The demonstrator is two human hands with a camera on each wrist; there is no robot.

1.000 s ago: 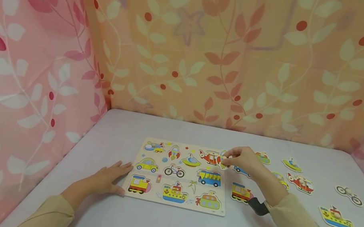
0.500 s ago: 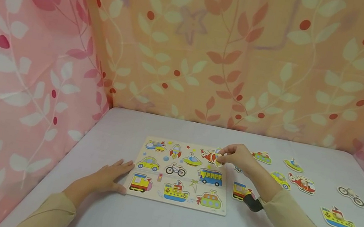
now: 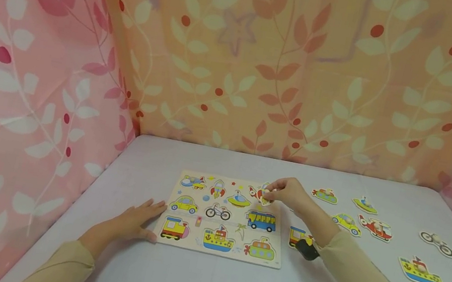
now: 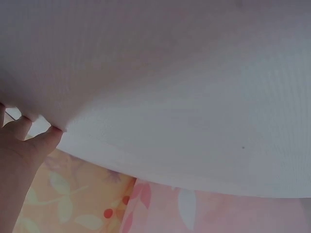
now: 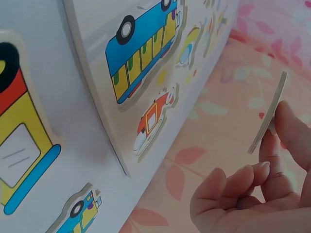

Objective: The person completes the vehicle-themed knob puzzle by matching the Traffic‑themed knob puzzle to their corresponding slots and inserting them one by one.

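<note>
My right hand (image 3: 291,194) pinches a rocket puzzle piece (image 3: 262,196) by its knob, over the upper right corner of a wooden peg puzzle board (image 3: 218,255). The piece overlaps the board's helicopter picture in the head view. Seen edge-on in the right wrist view, the thin rocket piece (image 5: 267,116) stands tilted between thumb and finger, apart from the board. My left hand (image 3: 136,220) lies with fingers spread at the board's left edge, fingertips touching it. In the left wrist view, part of the left hand (image 4: 29,141) rests on the white tabletop.
Right of the board lie loose pieces: a train (image 3: 296,236), a car (image 3: 346,223), a submarine (image 3: 325,195), a flying saucer (image 3: 364,204), a helicopter (image 3: 375,228), a bicycle (image 3: 437,243) and a ship (image 3: 419,272). A bus piece (image 5: 80,216) lies near the board. Patterned curtains surround the table.
My right hand has moved left with the rocket piece, from the board's right edge to over the helicopter picture. The left hand has stayed at the left edge.
</note>
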